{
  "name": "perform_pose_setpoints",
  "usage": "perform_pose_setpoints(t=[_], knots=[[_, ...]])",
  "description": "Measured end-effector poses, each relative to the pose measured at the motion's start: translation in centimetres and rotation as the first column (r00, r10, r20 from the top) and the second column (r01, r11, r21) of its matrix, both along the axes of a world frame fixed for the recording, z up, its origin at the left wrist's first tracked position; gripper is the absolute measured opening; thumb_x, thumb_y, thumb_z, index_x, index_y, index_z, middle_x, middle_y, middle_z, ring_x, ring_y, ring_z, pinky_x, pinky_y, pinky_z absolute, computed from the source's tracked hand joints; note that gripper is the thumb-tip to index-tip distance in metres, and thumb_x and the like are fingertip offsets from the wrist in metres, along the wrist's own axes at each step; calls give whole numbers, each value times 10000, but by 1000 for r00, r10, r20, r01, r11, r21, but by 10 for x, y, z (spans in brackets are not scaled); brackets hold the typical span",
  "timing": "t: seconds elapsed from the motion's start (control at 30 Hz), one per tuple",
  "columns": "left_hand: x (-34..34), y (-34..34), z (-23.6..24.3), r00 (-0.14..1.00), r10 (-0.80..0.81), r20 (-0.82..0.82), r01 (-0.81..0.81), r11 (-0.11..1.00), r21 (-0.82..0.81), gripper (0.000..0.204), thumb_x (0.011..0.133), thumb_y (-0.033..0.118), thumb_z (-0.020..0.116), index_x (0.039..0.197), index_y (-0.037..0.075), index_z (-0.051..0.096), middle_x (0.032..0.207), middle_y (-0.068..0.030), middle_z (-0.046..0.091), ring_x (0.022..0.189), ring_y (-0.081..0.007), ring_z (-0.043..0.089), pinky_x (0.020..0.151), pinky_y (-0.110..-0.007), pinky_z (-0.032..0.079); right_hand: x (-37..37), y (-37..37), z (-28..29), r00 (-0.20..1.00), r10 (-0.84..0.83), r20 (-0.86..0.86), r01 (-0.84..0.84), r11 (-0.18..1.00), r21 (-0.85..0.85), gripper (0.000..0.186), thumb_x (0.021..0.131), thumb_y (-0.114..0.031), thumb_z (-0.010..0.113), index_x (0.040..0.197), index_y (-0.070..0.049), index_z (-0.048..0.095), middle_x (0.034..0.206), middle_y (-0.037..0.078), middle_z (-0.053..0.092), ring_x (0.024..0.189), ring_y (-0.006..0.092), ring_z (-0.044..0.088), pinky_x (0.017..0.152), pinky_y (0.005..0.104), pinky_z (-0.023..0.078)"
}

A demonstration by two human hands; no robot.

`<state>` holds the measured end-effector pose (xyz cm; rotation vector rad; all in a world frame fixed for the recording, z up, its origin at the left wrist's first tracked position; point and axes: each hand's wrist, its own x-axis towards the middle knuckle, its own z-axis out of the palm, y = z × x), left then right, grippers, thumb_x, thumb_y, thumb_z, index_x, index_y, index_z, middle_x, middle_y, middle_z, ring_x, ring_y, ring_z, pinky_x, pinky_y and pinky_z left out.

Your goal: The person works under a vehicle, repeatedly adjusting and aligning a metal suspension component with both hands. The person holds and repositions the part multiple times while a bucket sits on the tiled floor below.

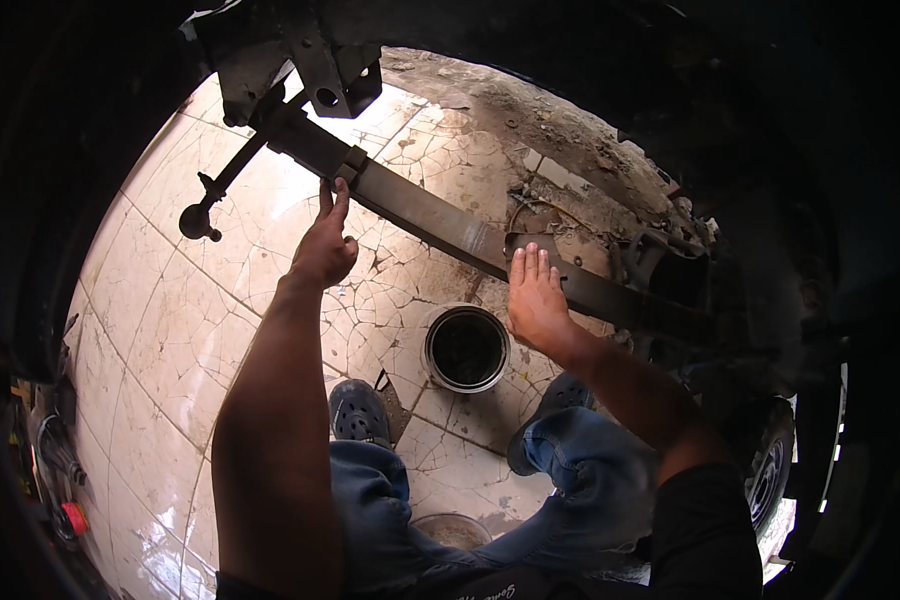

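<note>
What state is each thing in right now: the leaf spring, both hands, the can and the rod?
Leaf spring: raised off the floor, running diagonally, dirty.
Left hand: fingertips on the spring by its clamp, no closed grip.
Right hand: open, fingers flat against the spring.
Metal can: upright on the cracked tile floor, open top, dark inside.
Rod: hanging from the bracket, free end untouched.

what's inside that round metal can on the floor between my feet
The round metal can stands open on the cracked tiled floor. Its inside looks dark, nearly black; whether that is liquid, residue or shadow cannot be told. The bottom is not visible.
</note>
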<state>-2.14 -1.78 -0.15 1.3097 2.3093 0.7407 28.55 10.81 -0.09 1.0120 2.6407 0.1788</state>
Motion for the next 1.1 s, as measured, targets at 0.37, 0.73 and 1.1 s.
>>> perform_pose_setpoints(t=[0.37,0.73,1.1], knots=[[8,4,12,998,-14,54,14,1000,-10,935,844,7,496,1592,186,-38,1648,-200,-83,1258,-383,568,973,-360,526,10,17,-7,999,40,-30,-39,998,39,758,918,-171,546,1527,92,178,1591,297,206,1472,417,257,1175,507,261],[9,6,13,999,-6,36,7,1000,-19,941,837,10,501,1593,184,-33,1648,-197,-92,1252,-377,575,972,-355,525,15,26,-25,992,126,-3,-121,960,251,797,870,-234,597,1489,126,246,1549,317,288,1429,421,341,1124,497,352],[9,5,11,1000,-2,12,2,1000,-17,940,832,7,498,1593,172,-28,1646,-209,-80,1238,-388,582,973,-366,524,15,27,-25,992,123,-1,-119,961,249,798,870,-224,605,1497,112,244,1560,302,280,1433,408,340,1116,509,349]])
